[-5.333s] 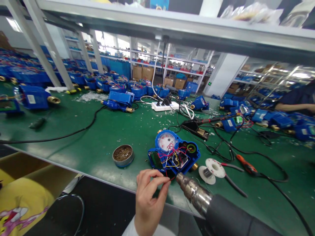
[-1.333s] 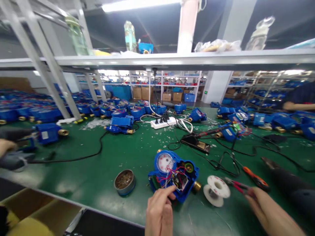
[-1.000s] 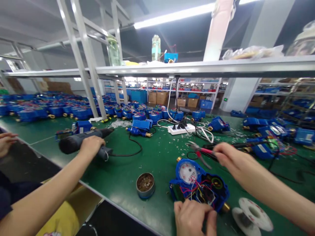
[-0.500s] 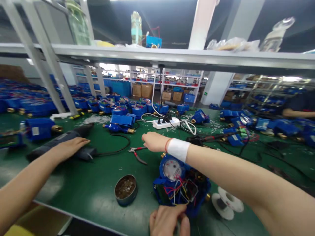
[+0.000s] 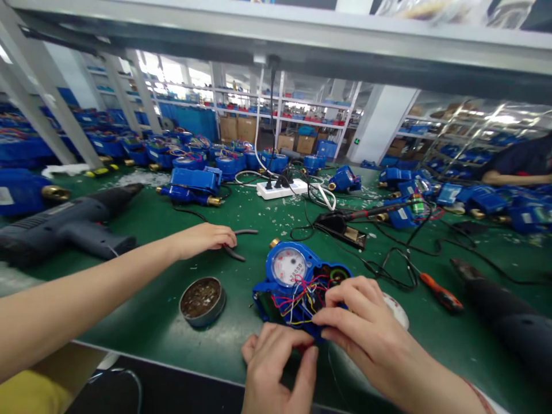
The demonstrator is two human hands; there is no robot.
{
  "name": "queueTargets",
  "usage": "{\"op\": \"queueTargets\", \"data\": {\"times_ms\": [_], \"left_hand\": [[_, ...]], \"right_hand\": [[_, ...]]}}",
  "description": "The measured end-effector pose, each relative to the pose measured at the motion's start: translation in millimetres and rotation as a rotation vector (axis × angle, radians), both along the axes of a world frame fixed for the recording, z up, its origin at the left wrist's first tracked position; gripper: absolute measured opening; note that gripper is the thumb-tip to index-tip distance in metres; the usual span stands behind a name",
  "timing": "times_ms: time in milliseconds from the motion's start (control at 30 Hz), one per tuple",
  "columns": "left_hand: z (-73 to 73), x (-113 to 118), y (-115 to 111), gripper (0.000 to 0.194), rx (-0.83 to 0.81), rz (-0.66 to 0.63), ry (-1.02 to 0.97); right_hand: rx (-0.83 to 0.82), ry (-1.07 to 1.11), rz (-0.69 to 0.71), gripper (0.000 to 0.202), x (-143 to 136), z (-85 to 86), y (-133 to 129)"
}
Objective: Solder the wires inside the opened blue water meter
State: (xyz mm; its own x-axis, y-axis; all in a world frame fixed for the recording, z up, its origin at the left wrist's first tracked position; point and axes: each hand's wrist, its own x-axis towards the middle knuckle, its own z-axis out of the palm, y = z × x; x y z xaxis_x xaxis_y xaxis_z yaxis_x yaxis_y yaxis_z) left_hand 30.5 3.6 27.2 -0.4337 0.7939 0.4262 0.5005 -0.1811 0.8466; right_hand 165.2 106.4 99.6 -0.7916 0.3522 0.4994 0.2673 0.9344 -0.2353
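Observation:
A blue meter (image 5: 290,263) with a round white dial lies on the green table, its housing open and full of thin coloured wires (image 5: 302,293). My left hand (image 5: 278,365) is at the housing's front edge, fingers and thumb curled round a small reddish thing I cannot make out. From the right, my right hand (image 5: 362,319) reaches over the housing, thumb and index finger pinched at the end of a yellow wire. Its other fingers are bent above the housing's right part, which they partly cover.
Another person's hand (image 5: 207,238) at left holds a tool with two grey curved ends. Nearby are a round tin (image 5: 202,302), a heat gun (image 5: 86,221), a power strip (image 5: 282,188), a soldering iron (image 5: 375,213), a screwdriver (image 5: 442,292) and a second dark tool (image 5: 504,310).
My right hand has come back from near the red-handled pliers to the wires. The other person's hand has moved from the heat gun to the tool. The view has tilted down.

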Motion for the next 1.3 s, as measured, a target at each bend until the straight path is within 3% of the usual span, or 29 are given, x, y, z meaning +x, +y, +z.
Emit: {"op": "queueTargets", "data": {"times_ms": [233,467,633,733,867,1000,1167,1300], "left_hand": [[3.3,3.3,1.0,0.01,-0.02,0.032,-0.007],[6.3,7.0,1.8,0.017,-0.059,0.061,-0.078],[-3.5,-5.8,2.0,0.014,-0.103,0.001,-0.292],[-7.4,-14.6,1.9,0.009,-0.08,-0.016,-0.337],[-7.7,-20.0,1.3,0.009,-0.079,-0.011,-0.362],[-5.0,-17.4,0.4,0.014,-0.156,-0.01,-0.39],[2.8,-3.7,0.1,0.016,-0.143,0.112,-0.417],[4.3,1.5,1.1,0.009,-0.055,0.037,-0.294]], "right_hand": [[-0.06,0.023,0.018,0.009,0.7,-8.0,4.5],[-0.093,0.071,-0.057,0.025,-8.9,-20.1,-2.6],[-0.123,0.136,-0.045,0.021,-3.0,-11.1,-0.6],[-0.105,0.141,-0.035,0.025,2.0,-7.9,1.6],[-0.052,0.105,-0.016,0.012,-0.5,-10.1,1.5],[-0.088,0.128,-0.03,0.013,-5.7,-11.5,-1.1],[-0.122,0.129,-0.035,0.015,-7.7,-9.4,-3.3],[-0.096,0.099,-0.03,0.015,-6.9,-7.2,-1.6]]}}
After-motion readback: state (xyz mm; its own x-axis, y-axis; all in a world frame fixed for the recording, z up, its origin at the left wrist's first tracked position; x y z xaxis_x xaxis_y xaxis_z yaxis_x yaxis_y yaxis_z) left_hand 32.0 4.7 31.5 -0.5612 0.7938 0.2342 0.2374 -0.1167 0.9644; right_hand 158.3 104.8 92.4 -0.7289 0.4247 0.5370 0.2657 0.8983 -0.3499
